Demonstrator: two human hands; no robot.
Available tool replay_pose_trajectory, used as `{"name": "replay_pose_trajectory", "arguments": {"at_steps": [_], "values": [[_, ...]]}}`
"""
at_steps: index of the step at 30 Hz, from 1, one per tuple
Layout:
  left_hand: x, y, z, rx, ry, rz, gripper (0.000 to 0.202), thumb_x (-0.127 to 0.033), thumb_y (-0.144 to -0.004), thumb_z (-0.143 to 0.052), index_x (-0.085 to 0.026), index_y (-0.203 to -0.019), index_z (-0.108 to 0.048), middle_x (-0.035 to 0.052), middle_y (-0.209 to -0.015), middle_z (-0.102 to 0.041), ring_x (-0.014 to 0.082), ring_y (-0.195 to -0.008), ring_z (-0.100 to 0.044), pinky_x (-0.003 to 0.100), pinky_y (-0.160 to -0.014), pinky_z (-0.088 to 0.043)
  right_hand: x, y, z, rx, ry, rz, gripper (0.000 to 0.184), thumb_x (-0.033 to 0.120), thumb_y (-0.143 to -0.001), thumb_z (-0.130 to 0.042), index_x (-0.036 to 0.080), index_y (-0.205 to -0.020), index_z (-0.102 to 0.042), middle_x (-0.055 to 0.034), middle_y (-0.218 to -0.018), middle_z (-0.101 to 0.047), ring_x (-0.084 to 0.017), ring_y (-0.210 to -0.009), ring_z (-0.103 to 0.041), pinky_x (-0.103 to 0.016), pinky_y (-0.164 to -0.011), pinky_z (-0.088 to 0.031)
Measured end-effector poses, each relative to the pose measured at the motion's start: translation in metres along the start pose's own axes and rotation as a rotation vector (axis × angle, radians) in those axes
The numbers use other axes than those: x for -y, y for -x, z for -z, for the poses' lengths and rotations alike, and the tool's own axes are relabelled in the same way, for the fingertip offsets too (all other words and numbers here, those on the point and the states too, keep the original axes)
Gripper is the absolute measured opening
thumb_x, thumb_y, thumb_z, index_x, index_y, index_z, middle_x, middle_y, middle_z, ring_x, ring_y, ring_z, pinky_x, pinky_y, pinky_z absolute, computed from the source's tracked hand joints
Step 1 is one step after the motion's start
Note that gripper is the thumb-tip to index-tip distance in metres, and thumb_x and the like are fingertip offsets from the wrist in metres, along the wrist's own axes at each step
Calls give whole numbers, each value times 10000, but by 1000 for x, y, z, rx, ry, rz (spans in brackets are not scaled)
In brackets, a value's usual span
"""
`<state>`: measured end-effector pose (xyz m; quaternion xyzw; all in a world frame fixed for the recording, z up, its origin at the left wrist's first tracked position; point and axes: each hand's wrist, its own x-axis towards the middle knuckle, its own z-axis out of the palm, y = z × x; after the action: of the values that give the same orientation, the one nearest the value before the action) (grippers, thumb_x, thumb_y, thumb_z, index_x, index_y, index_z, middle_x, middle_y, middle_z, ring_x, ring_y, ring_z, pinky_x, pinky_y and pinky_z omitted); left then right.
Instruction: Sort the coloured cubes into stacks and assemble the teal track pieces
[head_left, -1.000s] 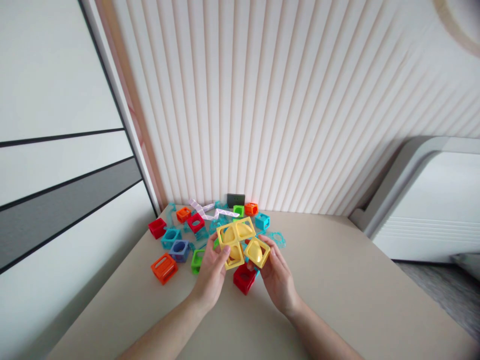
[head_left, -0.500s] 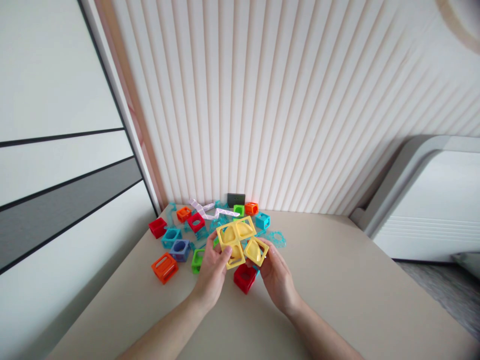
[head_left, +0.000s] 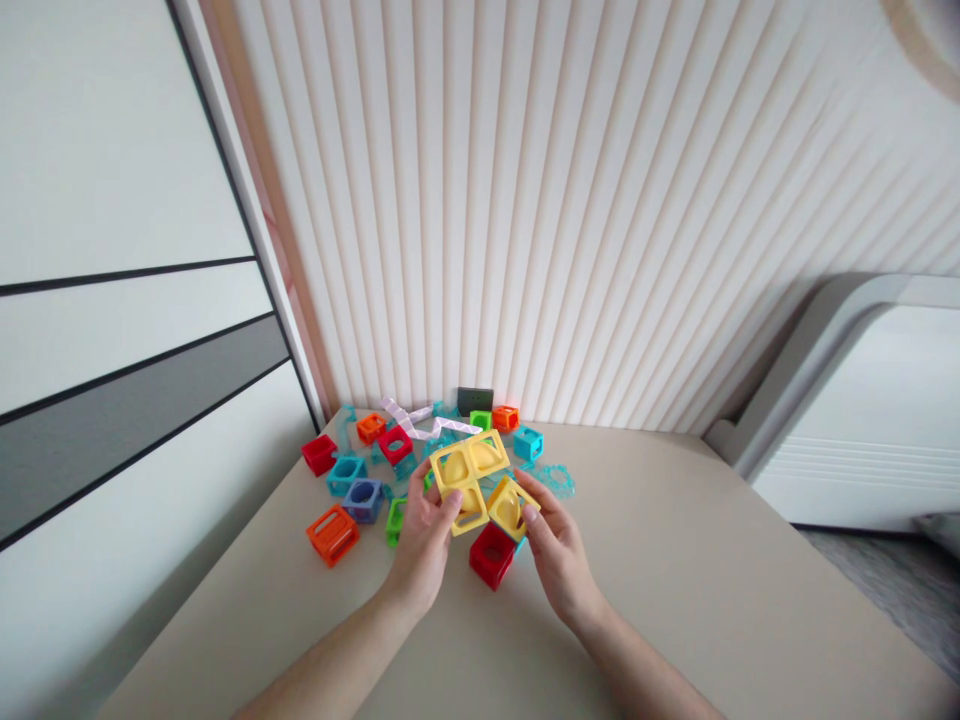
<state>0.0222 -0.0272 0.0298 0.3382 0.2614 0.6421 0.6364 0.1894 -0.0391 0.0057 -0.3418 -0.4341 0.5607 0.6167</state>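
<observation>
Left hand (head_left: pixel 421 548) is gripping, above the beige table (head_left: pixel 697 570), a yellow plastic L-shaped block (head_left: pixel 454 467); my right hand (head_left: pixel 562 562) is pinching a single yellow plastic cube (head_left: pixel 507 503) beside it. I'm judging both light, stiff, best held by rims.

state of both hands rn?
Left hand: closed, holding an L-shaped yellow plastic piece of three square cells.
Right hand: closed, holding a single square yellow plastic block.

joined yellow blocks (head_left: pixel 470 473) of glossy plastic, single yellow block (head_left: pixel 510 508) of the same shiny plastic, red block (head_left: pixel 492 557) in smooth plastic, translucent teal plastic piece (head_left: pixel 556 481), smooth matt tabletop (head_left: pixel 675 560), matt ribbed wall panel (head_left: pixel 525 200)
</observation>
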Motion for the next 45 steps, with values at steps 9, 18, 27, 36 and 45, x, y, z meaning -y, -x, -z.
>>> {"name": "replay_pose_trajectory", "arguments": {"at_steps": [9, 18, 27, 36, 45], "values": [[-4, -4, 1, -118, -23, -48, 601, -388, -776, -805, -271, -1278, -495, 78, -1223, -705, 258, -1107, -689, 371, -948, -518, 6, 6, -6, 64, 151, 155, 596, 345, -887, -729, 305, -1437, -504, -77, -1344, -638, -253, -1216, -614, -401, -1034, -500], [-3, -6, 1, -168, -39, -40, 590, -389, -768, -817, -274, -1250, -499, 47, -1133, -733, 231, -1050, -705, 316, -878, -521, 10, 6, 0, 61, 796, 711, 559, 130, -901, -654, 333, -1405, -520, -98, -1351, -603, -268, -1296, -564, -427, -1054, -504], [-3, -6, 4, -161, -57, 2, 640, -421, -760, -817, -241, -1282, -494, 62, -1085, -743, 230, -982, -725, 325, -864, -535, 12, 1, 13, 98, 1103, 1047, 687, 33, -876, -650, 364, -1455, -483, -91, -1247, -666, -279, -1223, -578, -495, -992, -516], [-3, -5, 4, -126, -64, 5, 626, -413, -765, -815, -237, -1277, -501, 71, -1085, -743, 247, -1010, -719, 350, -875, -547, 22, -1, 24, 61, 1351, 1143, 639, 56, -910, -615, 382, -1448, -501, -64, -1211, -688, -264, -1210, -559, -473, -1007, -481], [1, 0, 4, -83, -69, 64, 561, -432, -782, -797, -245, -1263, -579, 80, -1140, -742, 272, -1049, -712, 355, -884, -553, 37, 0, 24, 307, 1515, 1151, 473, 167, -1004, -531, 390, -1421, -533, -11, -1268, -708, -213, -1253, -573, -426, -1100, -427]]}}
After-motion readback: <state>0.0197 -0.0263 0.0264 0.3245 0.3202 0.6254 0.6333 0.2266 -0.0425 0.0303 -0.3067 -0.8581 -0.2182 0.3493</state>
